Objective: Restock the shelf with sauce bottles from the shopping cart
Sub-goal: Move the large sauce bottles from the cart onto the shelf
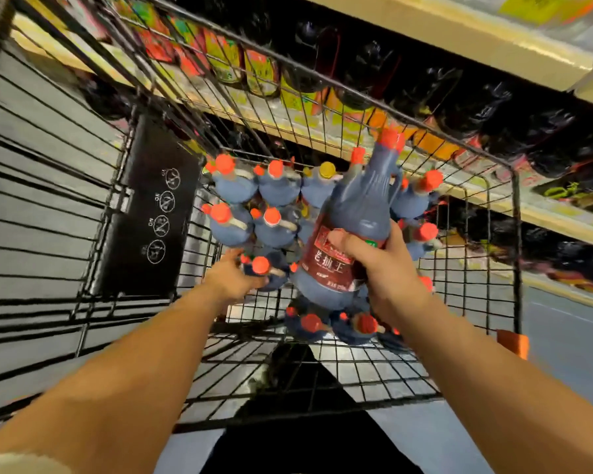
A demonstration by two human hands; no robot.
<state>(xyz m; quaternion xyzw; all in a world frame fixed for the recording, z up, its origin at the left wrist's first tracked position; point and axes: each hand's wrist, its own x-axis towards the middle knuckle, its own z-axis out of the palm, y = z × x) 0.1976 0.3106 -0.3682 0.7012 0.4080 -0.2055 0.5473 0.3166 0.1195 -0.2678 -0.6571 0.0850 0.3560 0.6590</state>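
Right hand (384, 268) grips the held bottle (356, 206) at its label, fingers (392, 236) wrapped around the body; it is tilted, cap toward the shelf (562, 215), raised above the shopping cart (514, 234) floor, not yet on the shelf. Left hand (231, 277) is down in the cart, fingers curled around the shoulder of a low bottle (271, 273); blur softens the detail, but it looks like a grasp.

Risks: the held bottle is big and likely heavy for a one-hand mid-body grip, and smooth plastic plus a glossy label could slip; swinging it up could knock its cap on the cart's wire rim; pulling the low bottle may topple the other bottles (274, 189) packed close beside it; the shelf rows look full and dark, so a gap may be hard to find.

Materials: bottles are bluish-grey translucent plastic with dark contents, ribbed shoulders, small side handle loops and orange-red screw caps; one yellow-capped bottle (326, 172) sits among them; dark red label with white characters; the cart is a thin black wire grid.
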